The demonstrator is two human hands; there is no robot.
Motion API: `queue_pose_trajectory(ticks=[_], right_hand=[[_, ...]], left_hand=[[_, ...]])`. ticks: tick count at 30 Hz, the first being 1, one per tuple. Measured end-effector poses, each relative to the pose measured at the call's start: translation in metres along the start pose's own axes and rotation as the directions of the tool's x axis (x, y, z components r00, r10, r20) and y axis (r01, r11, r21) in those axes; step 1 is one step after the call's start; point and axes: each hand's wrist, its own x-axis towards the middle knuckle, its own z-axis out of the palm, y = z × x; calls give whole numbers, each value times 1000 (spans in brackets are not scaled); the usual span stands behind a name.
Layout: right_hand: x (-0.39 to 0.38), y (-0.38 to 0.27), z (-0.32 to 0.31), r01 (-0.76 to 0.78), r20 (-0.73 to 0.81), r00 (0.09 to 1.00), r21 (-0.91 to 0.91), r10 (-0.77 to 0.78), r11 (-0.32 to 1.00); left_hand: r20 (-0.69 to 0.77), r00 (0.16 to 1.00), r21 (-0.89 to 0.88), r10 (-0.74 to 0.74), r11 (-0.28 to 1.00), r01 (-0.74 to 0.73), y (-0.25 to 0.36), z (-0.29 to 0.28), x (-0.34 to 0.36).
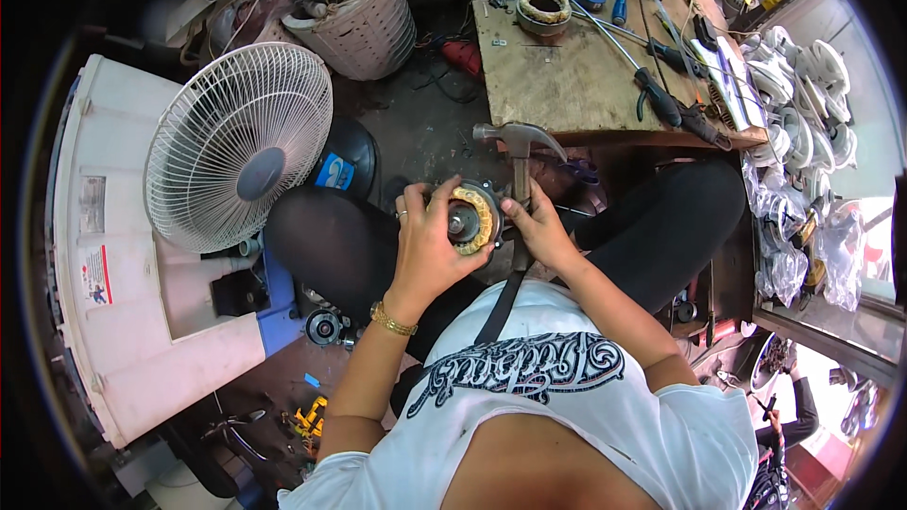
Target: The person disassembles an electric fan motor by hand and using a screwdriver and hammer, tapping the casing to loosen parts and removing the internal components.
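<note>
1. Clasping the motor part [472, 217] at frame centre in the left hand [422, 244], with fingers and thumb bent about its rim.
2. Pinching the hammer [519, 170] by its handle between fingers and thumb of the right hand [545, 231], just right of the motor part.
3. Pointing lengthwise up the frame, with striking face left, claw right.
4. Farther out, at upper right, a worktop [529, 76]; at left, a fan [255, 170].

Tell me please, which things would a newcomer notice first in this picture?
Probably the large white fan guard on the left would catch the eye first. In the middle, the left hand holds a round motor part with yellow windings, beside the hammer in the right hand. The wooden bench at upper right carries scattered tools.
</note>
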Motion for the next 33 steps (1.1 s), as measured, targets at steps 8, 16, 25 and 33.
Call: queue_pose_trajectory(ticks=[8,16,25,33], right_hand=[[-18,-50,-25,187,119,981,-807,-156,560],[-21,-151,3,500,217,811,-740,-543,450],[-14,-24,-50,194,13,947,-821,-322,537],[7,-13,-3,13,109,994,-236,13,972]], left_hand=[[12,996,30,-90,995,90,-22,14,-10],[61,985,132,-162,979,153,-29,15,3],[228,968,279,-108,959,42,-40,-15,6],[27,988,-16,-151,988,151,-38,-18,1]])
